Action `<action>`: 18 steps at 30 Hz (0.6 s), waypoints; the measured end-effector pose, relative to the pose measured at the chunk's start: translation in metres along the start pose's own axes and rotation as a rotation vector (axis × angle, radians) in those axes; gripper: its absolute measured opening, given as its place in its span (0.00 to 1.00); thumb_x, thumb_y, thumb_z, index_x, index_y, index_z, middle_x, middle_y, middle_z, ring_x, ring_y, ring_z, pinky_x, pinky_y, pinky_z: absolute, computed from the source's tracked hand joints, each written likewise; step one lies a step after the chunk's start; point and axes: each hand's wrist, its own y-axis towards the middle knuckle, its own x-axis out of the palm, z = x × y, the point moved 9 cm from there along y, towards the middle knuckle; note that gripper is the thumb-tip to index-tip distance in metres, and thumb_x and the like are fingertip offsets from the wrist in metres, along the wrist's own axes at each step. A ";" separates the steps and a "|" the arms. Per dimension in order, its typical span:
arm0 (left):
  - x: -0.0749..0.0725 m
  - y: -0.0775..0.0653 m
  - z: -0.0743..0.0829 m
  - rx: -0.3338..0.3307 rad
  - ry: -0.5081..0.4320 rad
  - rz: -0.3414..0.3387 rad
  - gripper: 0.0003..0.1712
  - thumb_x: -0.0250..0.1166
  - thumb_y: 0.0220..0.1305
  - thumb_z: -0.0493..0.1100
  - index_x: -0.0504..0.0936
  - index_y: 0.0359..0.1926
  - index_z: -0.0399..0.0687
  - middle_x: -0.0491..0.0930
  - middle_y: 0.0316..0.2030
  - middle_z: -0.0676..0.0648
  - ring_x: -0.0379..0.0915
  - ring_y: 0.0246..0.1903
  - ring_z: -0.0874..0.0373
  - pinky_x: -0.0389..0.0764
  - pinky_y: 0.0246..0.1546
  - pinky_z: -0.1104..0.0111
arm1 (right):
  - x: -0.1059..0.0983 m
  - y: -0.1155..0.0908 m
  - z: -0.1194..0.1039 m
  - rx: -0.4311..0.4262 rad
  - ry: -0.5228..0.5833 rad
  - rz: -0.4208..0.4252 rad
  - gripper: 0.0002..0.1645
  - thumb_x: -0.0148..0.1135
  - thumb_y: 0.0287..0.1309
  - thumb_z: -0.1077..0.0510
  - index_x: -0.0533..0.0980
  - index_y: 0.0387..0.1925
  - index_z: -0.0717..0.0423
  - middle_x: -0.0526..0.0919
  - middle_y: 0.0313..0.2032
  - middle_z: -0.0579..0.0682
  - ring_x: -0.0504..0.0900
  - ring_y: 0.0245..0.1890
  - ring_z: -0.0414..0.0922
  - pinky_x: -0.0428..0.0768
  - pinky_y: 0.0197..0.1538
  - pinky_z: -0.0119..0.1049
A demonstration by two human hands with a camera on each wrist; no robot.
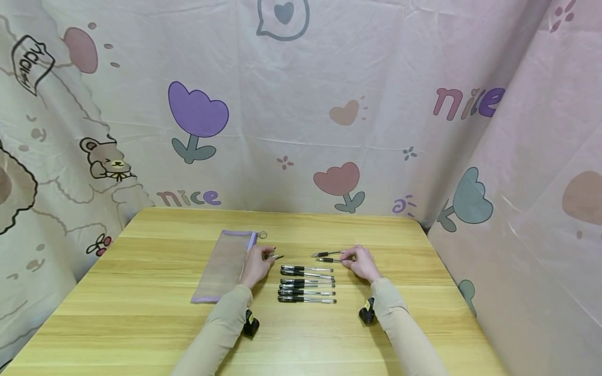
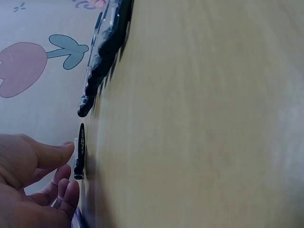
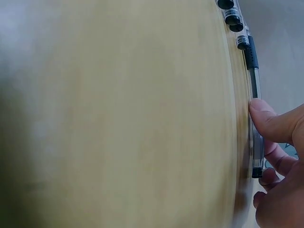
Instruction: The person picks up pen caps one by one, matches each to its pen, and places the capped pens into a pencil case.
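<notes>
My left hand (image 1: 257, 265) is beside the small black pen caps (image 1: 279, 257) on the table, left of the pens. In the left wrist view, its thumb and fingers are apart next to one black cap (image 2: 80, 153) with white lettering; whether they touch it is unclear. My right hand (image 1: 361, 262) pinches the rear part of a clear pen with a black grip (image 1: 324, 260), thumb in front and fingers behind. Just behind that pen lies another similar pen (image 1: 324, 254). The held pen's clear barrel (image 3: 258, 142) shows in the right wrist view.
Several capped pens (image 1: 301, 285) lie in a row between the forearms, caps to the left. A mesh pouch with purple edging (image 1: 218, 269) lies under and left of the left hand, its ring (image 1: 262, 235) at the top corner. Printed curtains (image 1: 282, 156) stand behind the wooden table (image 1: 141, 313).
</notes>
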 end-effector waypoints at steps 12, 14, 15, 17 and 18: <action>0.002 0.003 -0.001 0.007 -0.009 -0.012 0.12 0.68 0.61 0.29 0.85 0.47 0.31 0.85 0.43 0.36 0.80 0.45 0.44 0.80 0.51 0.51 | -0.003 -0.002 -0.008 -0.008 0.023 0.013 0.05 0.69 0.56 0.65 0.86 0.35 0.56 0.85 0.46 0.57 0.75 0.55 0.58 0.62 0.67 0.60; 0.002 0.004 -0.001 0.010 -0.005 -0.008 0.12 0.68 0.60 0.29 0.86 0.46 0.31 0.86 0.42 0.36 0.80 0.44 0.44 0.80 0.50 0.51 | -0.003 -0.003 -0.010 -0.008 0.035 0.012 0.05 0.69 0.56 0.65 0.86 0.35 0.56 0.84 0.46 0.57 0.75 0.56 0.58 0.61 0.68 0.60; 0.002 0.004 -0.001 0.011 0.000 -0.005 0.11 0.69 0.60 0.29 0.86 0.45 0.32 0.86 0.42 0.37 0.80 0.44 0.44 0.80 0.50 0.52 | -0.003 -0.003 -0.010 -0.009 0.039 0.012 0.05 0.69 0.56 0.65 0.86 0.35 0.56 0.84 0.46 0.57 0.75 0.56 0.58 0.61 0.68 0.60; 0.002 0.004 -0.001 0.012 0.006 0.000 0.10 0.69 0.60 0.30 0.86 0.44 0.32 0.86 0.41 0.37 0.80 0.43 0.45 0.80 0.49 0.52 | -0.002 -0.003 -0.011 -0.004 0.049 0.010 0.05 0.69 0.57 0.65 0.86 0.35 0.56 0.84 0.46 0.58 0.75 0.56 0.58 0.61 0.69 0.61; 0.002 0.004 0.000 0.012 0.011 0.002 0.10 0.69 0.60 0.30 0.87 0.43 0.33 0.86 0.40 0.37 0.80 0.43 0.45 0.80 0.49 0.52 | -0.002 -0.003 -0.011 -0.002 0.051 0.009 0.05 0.69 0.57 0.65 0.85 0.36 0.56 0.83 0.46 0.58 0.75 0.56 0.58 0.60 0.69 0.61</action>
